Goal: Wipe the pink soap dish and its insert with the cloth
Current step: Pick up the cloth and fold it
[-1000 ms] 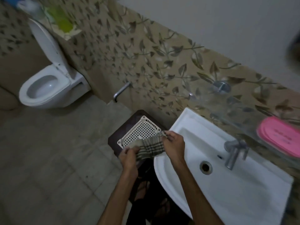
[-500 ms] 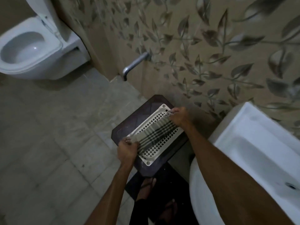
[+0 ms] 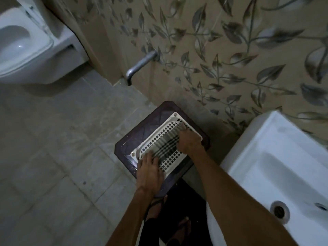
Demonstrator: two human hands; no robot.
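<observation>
Cloth (image 3: 166, 146): I find the striped cloth spread flat across the white perforated tray (image 3: 154, 139), running from the tray's near-left end to its far-right end.

Left hand (image 3: 150, 168): I see it at the near-left end of the cloth, palm down, fingers extended and slightly spread, pressing the cloth against the tray. It grips nothing.

Right hand (image 3: 189, 142): placed at the far-right end of the cloth. The fingers are curled under, knuckles up, and appear bunched on the cloth's edge (the fingertips themselves are hidden from me, so I cannot confirm how firm the pinch is).

Relation: the cloth lies between the two hands, touching both, each hand on one end.

Tray: sits on a dark stool (image 3: 142, 132), set at a slant to the wall; a round hole shows at its far corner.

Soap dish: I do not see the pink dish or its insert in this view, so I cannot report where they lie.

Sink (image 3: 276, 157): white, just to the right of the stool, its drain (image 3: 279, 211) visible at lower right.

Toilet (image 3: 23, 45): white, upper left, well apart from the stool.

Wall pipe (image 3: 140, 65): metal, projecting from the leaf-patterned wall (image 3: 230, 50) above the floor tiles (image 3: 53, 139).

Feet (image 3: 158, 208): in sandals, below the stool, between the two forearms.
</observation>
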